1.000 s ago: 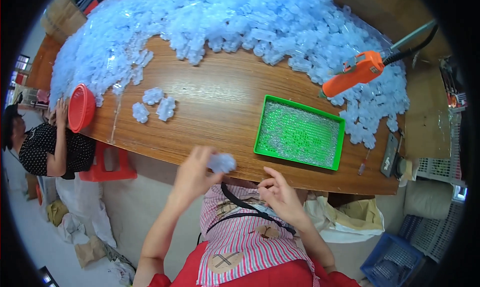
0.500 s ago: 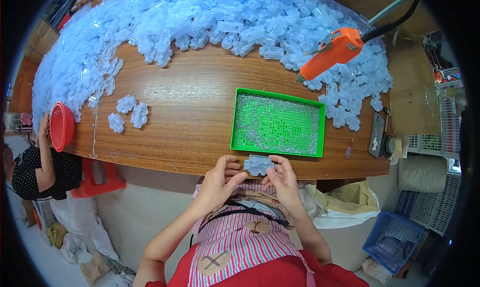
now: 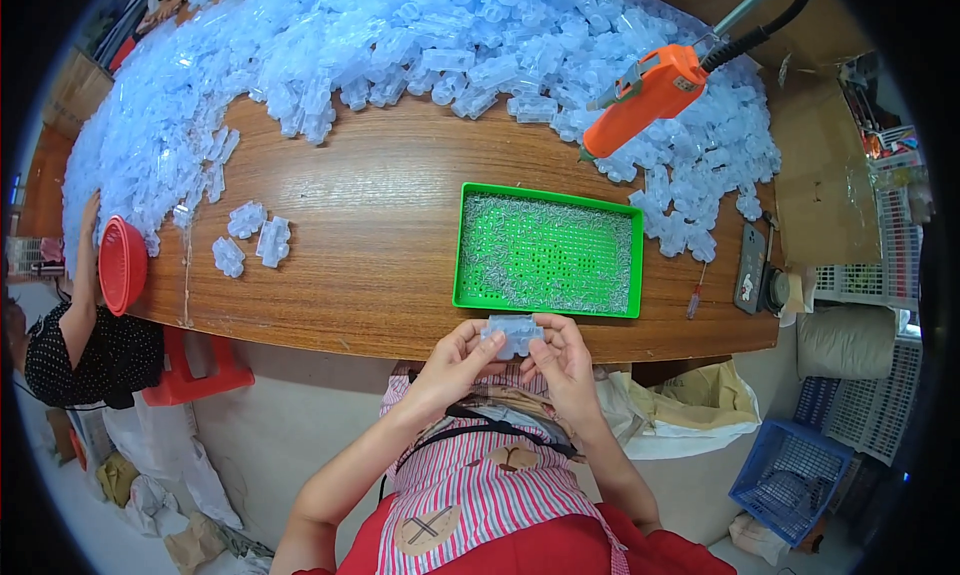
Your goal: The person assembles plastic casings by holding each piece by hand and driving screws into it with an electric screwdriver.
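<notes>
Between my two hands, at the table's front edge, is a translucent bluish plastic part (image 3: 512, 334) with a lobed outline. My left hand (image 3: 460, 362) pinches its left end with thumb and fingers. The right end is gripped by my right hand (image 3: 563, 357), thumb on the near side. Just beyond my hands lies a green perforated tray (image 3: 457, 265) with many small metal screws (image 3: 490, 210) spread in it. An orange electric screwdriver (image 3: 645, 100) hangs above the table at the right, tip pointing down and left.
A big heap of similar plastic parts (image 3: 400, 35) covers the far side of the table (image 3: 350, 205). Several loose parts (image 3: 273, 242) lie at the left. A small screwdriver (image 3: 694, 300) and a phone (image 3: 750, 265) are at the right. A co-worker's arm (image 3: 82, 295) reaches past a red basket (image 3: 122, 265).
My left hand has closed in on the part's left end; before, it was apart from it. The co-worker's hand has moved farther into the heap.
</notes>
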Demonstrator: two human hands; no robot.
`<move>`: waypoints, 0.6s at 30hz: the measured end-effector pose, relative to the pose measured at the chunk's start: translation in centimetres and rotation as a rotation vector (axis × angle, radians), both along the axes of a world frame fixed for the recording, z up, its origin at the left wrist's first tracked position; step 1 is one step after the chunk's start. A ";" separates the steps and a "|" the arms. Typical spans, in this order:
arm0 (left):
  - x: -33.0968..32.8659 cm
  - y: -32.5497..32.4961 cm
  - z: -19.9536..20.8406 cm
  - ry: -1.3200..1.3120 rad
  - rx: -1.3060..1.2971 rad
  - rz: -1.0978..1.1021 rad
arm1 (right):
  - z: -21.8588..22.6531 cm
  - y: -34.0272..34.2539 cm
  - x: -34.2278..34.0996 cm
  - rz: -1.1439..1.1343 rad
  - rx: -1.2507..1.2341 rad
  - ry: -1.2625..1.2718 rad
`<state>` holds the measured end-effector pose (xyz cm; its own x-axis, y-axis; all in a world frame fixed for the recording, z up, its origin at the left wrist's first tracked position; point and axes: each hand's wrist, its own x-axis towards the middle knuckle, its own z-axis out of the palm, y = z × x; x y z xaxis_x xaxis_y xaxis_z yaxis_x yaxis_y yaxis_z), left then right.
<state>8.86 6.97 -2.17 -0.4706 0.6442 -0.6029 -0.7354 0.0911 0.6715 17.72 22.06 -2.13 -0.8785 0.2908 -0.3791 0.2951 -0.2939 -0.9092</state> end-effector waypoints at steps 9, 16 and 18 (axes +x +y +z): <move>-1.7 0.5 -0.9 -0.115 0.156 -0.299 | 1.8 1.9 -1.2 -0.016 0.305 -0.067; -1.2 1.9 -0.4 -0.238 0.308 -0.084 | 5.3 8.7 -9.0 -0.257 0.838 0.411; -1.0 2.3 0.0 -0.318 0.334 -0.068 | 8.2 10.1 -12.0 -0.271 0.799 0.571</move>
